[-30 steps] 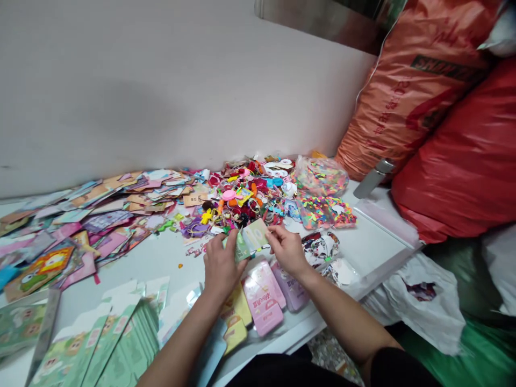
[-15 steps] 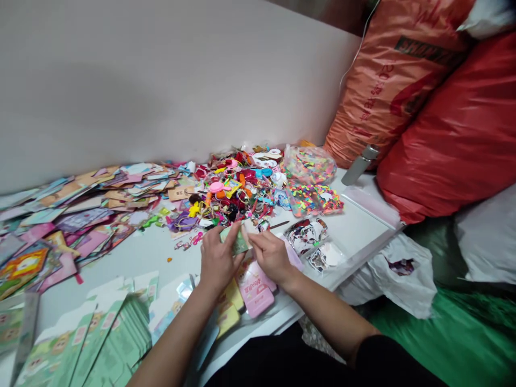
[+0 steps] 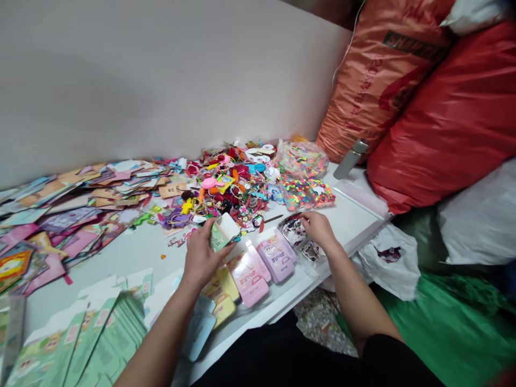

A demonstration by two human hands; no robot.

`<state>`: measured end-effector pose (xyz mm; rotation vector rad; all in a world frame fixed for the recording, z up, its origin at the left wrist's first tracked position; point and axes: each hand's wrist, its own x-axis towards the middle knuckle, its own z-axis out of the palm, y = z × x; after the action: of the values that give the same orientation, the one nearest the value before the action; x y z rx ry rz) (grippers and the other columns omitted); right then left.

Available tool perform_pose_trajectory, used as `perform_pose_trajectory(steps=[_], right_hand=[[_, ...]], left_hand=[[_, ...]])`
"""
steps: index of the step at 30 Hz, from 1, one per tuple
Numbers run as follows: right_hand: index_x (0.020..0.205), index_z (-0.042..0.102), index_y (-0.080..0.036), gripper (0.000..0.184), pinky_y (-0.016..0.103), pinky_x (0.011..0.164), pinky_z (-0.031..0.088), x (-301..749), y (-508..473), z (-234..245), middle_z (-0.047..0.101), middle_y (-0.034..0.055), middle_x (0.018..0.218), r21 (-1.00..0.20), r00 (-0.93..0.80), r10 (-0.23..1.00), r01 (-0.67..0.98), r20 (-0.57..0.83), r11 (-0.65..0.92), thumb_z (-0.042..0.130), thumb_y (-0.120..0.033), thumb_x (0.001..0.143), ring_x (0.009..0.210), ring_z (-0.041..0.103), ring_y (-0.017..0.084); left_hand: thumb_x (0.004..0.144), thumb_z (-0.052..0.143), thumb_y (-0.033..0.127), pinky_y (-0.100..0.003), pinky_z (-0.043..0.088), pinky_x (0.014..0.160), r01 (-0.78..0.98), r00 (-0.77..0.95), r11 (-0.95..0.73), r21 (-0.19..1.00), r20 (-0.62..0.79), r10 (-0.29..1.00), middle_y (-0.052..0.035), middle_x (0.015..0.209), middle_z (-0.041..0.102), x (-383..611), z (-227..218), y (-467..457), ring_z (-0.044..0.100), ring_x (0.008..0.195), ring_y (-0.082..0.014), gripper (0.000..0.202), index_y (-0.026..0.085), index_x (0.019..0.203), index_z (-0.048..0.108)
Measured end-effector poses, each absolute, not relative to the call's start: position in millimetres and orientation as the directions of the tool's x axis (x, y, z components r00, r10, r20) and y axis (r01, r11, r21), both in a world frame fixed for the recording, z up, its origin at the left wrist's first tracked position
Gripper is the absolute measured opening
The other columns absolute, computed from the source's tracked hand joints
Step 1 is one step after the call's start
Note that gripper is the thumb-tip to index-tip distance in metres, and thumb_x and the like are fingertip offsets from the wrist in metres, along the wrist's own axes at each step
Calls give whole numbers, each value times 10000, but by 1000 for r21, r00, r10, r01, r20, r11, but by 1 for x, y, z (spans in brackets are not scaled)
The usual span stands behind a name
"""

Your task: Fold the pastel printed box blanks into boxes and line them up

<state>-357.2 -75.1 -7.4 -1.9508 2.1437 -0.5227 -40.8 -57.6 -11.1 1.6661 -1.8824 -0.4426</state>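
red sack (image 3: pixel 439 118): glossy plastic | flask (image 3: pixel 351 159): brushed metal | pink packets (image 3: pixel 248 280): smooth card

Pink packets (image 3: pixel 248 282) block the path between the hands (image 3: pixel 200 258) (image 3: pixel 318 228), with trinkets (image 3: pixel 226 183) heaped ahead.

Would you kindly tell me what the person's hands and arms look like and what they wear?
The left hand and right hand are gloveless, the forearms bare. A short black sleeve shows on the right arm; no watch or bracelet is visible.
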Motion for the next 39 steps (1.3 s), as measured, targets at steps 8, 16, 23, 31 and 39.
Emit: perform_pose_trajectory(steps=[8,16,23,31,39], right_hand=[[1024,695,-186,271,233,833,410,-382,-89,-39,647,80,1094,-236,143,-987,-964,-76,-122,606,-153,770,994,585,192],[928,714,-173,271,220,762,411,-409,-102,-37,699,55,928,-239,288,-958,-930,-4,-279,501,-80,788,848,612,161],[761,717,-175,162,200,718,399,-399,-99,-38,639,41,862,-311,525,-851,-814,-32,-490,566,-128,800,763,566,118],[813,692,-165,132,211,749,411,-405,-102,-39,624,56,959,-315,558,-830,-783,28,-537,562,-144,817,852,565,133],[714,661,-168,178,215,723,414,-403,-101,-31,632,41,830,-427,585,-809,-717,61,-551,530,-165,834,791,577,129]], left_hand=[[690,646,475,-406,401,872,-738,-132,211,641,170,-977,-89,1086,587,-63,-13,-54,513,1022,-284,697,216,1298,428],[665,657,472,-410,417,864,-733,-134,210,647,165,-977,-95,1141,591,-65,-15,-54,520,1046,-294,723,222,1306,437],[653,675,479,-417,403,910,-728,-158,222,649,157,-975,-97,1219,571,-69,-16,-56,508,1092,-299,778,227,1340,413],[655,676,481,-420,403,909,-721,-157,215,659,147,-977,-94,1211,573,-67,-17,-58,508,1092,-298,763,230,1328,418],[651,678,505,-420,401,918,-709,-156,200,676,126,-980,-105,1231,565,-65,-15,-57,509,1099,-304,778,213,1327,428]])
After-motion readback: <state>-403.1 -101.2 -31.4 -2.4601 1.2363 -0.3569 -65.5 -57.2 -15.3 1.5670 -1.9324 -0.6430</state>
